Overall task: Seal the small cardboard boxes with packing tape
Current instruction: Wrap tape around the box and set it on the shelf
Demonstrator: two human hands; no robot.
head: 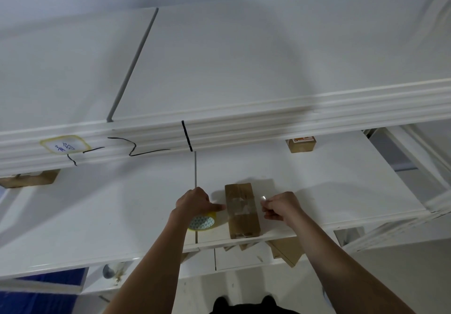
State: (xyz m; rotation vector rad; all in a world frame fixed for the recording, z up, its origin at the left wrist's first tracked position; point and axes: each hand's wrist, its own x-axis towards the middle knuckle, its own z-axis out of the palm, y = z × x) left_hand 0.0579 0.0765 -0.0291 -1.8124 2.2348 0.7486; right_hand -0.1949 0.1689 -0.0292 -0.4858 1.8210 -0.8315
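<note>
Left hand (195, 201): thumb presses clear tape onto box's left side
Right hand (280, 207): pinching clear tape end
Box (241, 210): small, brown, closed, near table (122, 204) edge
Tape roll (202, 221): under left wrist

box (242, 210): brown corrugated cardboard, matt; flaps slightly creased.
tape strip (240, 206): clear plastic film across the box top, glossy, wrinkled, catching light.
tape roll (203, 221): yellowish translucent plastic tape, shiny; core face printed with a blue-white pattern, looks like paper.
shelf board (317, 187): white laminate-like panel, smooth, faint sheen; front edge scuffed and chipped at right.
stacked panels (219, 69): white, smooth, semi-matt; edges banded, black marker lines on them.
label (64, 145): white paper with blue handwriting, under yellowish glossy tape.
blocks (29, 178): pale raw wood, rough, unfinished.
small far box (301, 144): brown cardboard, matt, printed sticker on top.
</note>
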